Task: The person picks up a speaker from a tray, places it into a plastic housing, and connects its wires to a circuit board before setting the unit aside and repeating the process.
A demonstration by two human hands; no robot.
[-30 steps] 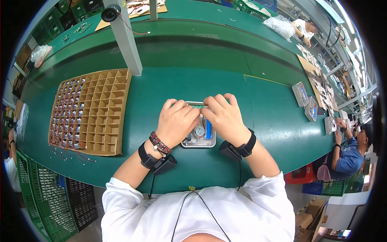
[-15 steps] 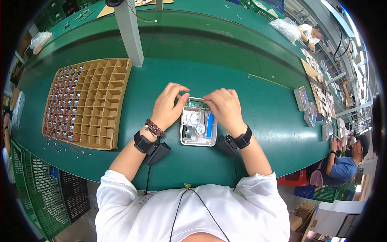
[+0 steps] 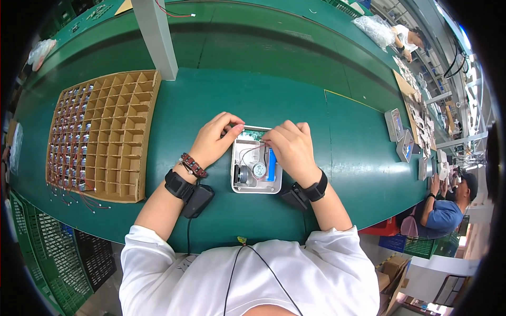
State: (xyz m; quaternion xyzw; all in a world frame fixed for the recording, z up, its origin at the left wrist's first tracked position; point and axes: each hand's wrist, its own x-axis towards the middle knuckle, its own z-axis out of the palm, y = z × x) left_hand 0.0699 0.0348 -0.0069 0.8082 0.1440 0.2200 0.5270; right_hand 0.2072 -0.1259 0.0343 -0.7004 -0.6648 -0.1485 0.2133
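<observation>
1. Tray [image 3: 148,134], cardboard, gridded: left columns filled with small metal parts trailing red wires; right columns bare. Lies flat on the green bench [image 3: 211,89], unchanged.
2. Left hand [image 3: 213,138]: at the case's upper left corner. Grip partly curled, thumb and forefinger closer together than in the previous frame; whether it has hold of anything, cannot tell.
3. Case [image 3: 257,190], pale grey, open-topped, on the bench between both hands. One second ago the hands met over its far end; now they stand apart.
4. Contents of same: speaker [image 3: 243,175], black, round, left side; circuit board [image 3: 251,135], green, far end, more exposed than at first; disc [image 3: 259,170], silver, centre; cylinder [image 3: 271,167], blue, right side.
5. Right hand [image 3: 290,146]: grip pinched closed on thin wires [image 3: 244,153], fingertips lower over the case than half a second ago.
6. Two similar cases [image 3: 388,125], far right, near a co-worker [image 3: 445,216] in blue.
</observation>
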